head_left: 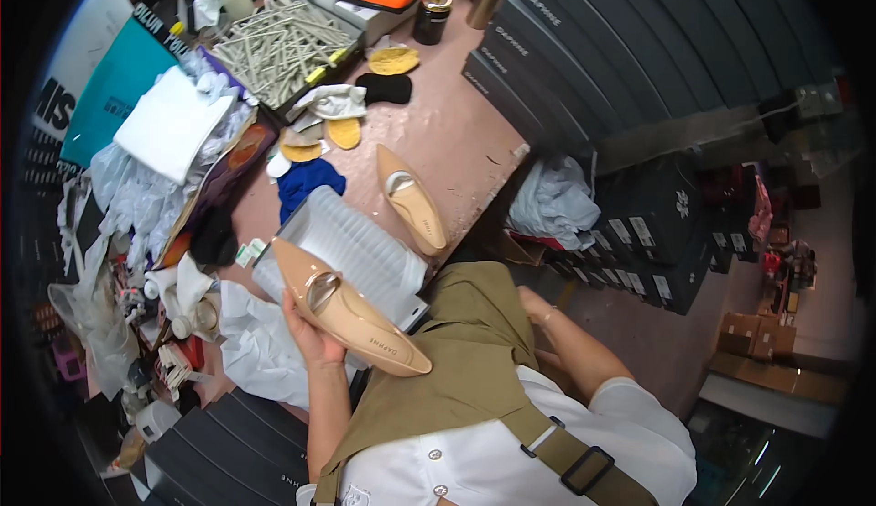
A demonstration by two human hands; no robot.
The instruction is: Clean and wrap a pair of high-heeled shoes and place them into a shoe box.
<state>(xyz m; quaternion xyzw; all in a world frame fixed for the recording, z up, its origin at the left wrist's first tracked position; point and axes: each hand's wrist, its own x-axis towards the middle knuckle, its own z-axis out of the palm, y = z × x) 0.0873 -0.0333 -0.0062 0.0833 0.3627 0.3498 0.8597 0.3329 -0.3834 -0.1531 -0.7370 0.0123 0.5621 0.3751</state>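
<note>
Cluttered with shoe parts and wrapping, a pinkish desk [456,141] is seen from above, hemmed in by stacks of dark shoe boxes [584,59] on the far side and more below the near edge. A beige pointed pump [351,310] is held up over the near edge of the desk by the left hand [310,333], the palm cupped under its sole and the fingers closed around its side, so that the open top and insole are turned toward the face, apparently for inspection. Its surface looks smooth and glossy, with a pale lining and a sharply tapered toe aimed to the right. The matching second pump [412,200] is laid flat on the desk, well apart from the held one, toe pointing toward the near edge. Between them a white ribbed tray [356,241] is set down, with crumpled white tissue paper [255,342] just beside it. Yellow insoles [392,59] and a box of grey sticks [274,45] are kept further back. The right hand [529,301] is lowered beside the olive apron [465,351], partly hidden; whether its fingers are open or closed cannot be told.
</note>
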